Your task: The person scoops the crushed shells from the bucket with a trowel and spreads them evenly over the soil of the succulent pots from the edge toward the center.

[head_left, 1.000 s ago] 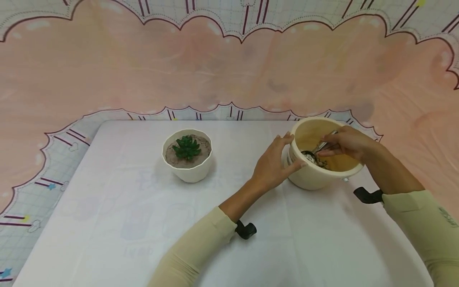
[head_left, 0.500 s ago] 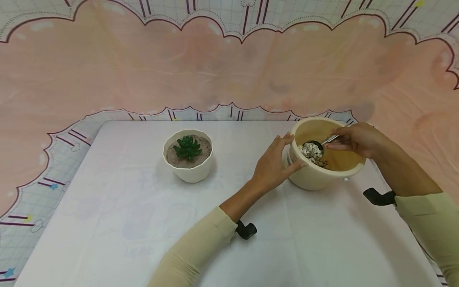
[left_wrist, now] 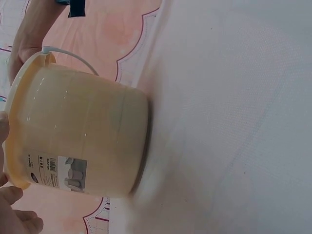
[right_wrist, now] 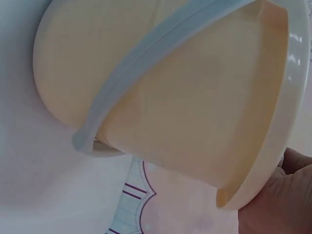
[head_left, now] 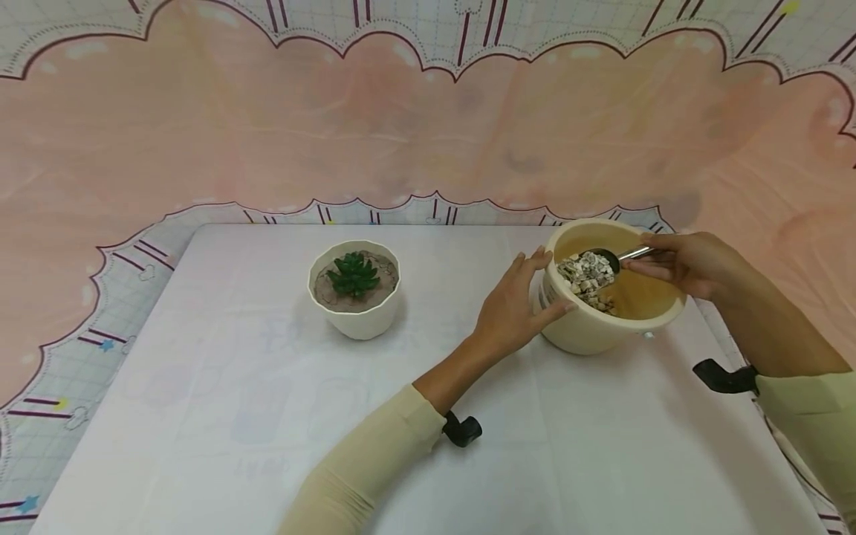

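A cream plastic bucket [head_left: 588,334] stands on the white table at the right; its label shows in the left wrist view. My left hand [head_left: 511,308] holds its left side at the rim, thumb along the near wall and fingers toward the back. With my right hand [head_left: 695,264] I pinch the metal handle of a spoon [head_left: 635,254] over the bucket's mouth. The spoon's dark bowl is tilted beside a heap of whitish-grey chips [head_left: 588,275] inside the bucket. In the right wrist view the bucket's pale carrying handle [right_wrist: 146,56] hangs down its side, and the spoon is hidden.
A white pot [head_left: 361,325] with a green succulent [head_left: 353,275] in soil stands left of the bucket on the white-covered table [head_left: 267,446]. A patterned pink cloth [head_left: 401,134] hangs behind the table's back edge.
My right hand has moved right and drawn the spoon back from deeper in the bucket to near its mouth. More whitish chips now show. My left hand stays on the rim.
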`<move>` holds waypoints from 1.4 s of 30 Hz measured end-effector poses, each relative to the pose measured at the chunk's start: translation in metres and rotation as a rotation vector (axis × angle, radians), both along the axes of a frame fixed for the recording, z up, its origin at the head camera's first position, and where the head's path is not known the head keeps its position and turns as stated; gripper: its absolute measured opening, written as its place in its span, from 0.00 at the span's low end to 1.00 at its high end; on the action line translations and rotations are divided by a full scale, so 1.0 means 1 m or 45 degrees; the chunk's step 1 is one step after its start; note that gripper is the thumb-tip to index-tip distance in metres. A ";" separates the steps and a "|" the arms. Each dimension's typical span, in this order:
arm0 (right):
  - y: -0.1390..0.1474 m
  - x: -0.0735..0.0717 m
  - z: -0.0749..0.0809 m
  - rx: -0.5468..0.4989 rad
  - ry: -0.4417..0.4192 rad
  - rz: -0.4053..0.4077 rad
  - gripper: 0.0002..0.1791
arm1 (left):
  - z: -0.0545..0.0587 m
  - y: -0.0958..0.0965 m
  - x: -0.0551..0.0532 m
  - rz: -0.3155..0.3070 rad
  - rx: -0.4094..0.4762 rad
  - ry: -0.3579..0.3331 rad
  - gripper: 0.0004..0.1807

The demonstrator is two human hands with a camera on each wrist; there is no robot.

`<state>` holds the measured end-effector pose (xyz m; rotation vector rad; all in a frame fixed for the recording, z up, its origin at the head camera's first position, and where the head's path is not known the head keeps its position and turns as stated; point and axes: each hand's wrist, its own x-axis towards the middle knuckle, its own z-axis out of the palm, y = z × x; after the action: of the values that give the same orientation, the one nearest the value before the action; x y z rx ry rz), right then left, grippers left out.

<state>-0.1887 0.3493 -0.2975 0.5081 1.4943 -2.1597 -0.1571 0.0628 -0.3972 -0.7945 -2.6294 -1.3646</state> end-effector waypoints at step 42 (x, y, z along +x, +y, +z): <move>0.046 0.024 -0.014 -0.670 0.032 -0.200 0.19 | -0.002 0.000 0.002 -0.008 0.060 -0.007 0.44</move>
<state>-0.1651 0.3955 -0.3117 0.4191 0.8580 -2.5604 -0.1551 0.0629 -0.3991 -0.7952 -2.5908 -1.4261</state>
